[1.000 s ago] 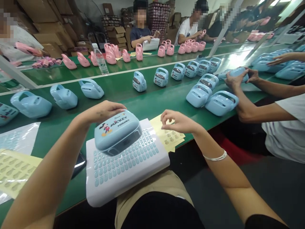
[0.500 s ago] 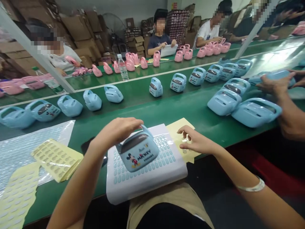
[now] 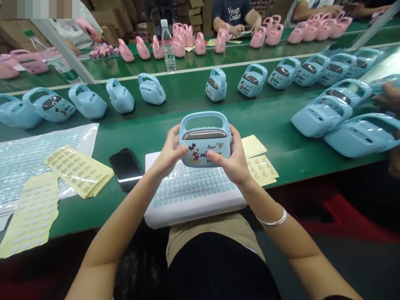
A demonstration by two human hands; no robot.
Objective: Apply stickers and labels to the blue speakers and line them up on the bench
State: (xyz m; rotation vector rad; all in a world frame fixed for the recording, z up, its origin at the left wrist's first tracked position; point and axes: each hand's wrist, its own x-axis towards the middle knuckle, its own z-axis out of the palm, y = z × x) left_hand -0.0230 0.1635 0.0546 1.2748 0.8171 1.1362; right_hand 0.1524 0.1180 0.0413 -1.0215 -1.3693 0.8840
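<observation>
Upright in front of me is a light-blue plastic casing (image 3: pixel 204 160) with a carrying handle, a dark top panel and a printed Mickey picture. My left hand (image 3: pixel 170 151) grips its left side, thumb on the front. On its right side my right hand (image 3: pixel 229 160) is wrapped around the edge, with the thumb pressed on the printed lettering. Below the casing lies a white sheet (image 3: pixel 200 206) with rows of small pale-blue oval stickers, its near edge curling over the table edge. A yellow sticker sheet (image 3: pixel 262 168) lies just right of it.
A black phone (image 3: pixel 125 168), folded yellow sticker sheets (image 3: pixel 79 171) and a pale sticker sheet (image 3: pixel 33 212) lie left. Several blue casings (image 3: pixel 151 89) line the green table (image 3: pixel 175 112); more stand at right near a co-worker's hand (image 3: pixel 389 96). Beyond are a water bottle (image 3: pixel 168 52) and pink casings (image 3: pixel 200 43).
My right hand has left the yellow sheet and taken hold of the casing. My left hand has moved from the handle to its side. The casing is now level and farther forward.
</observation>
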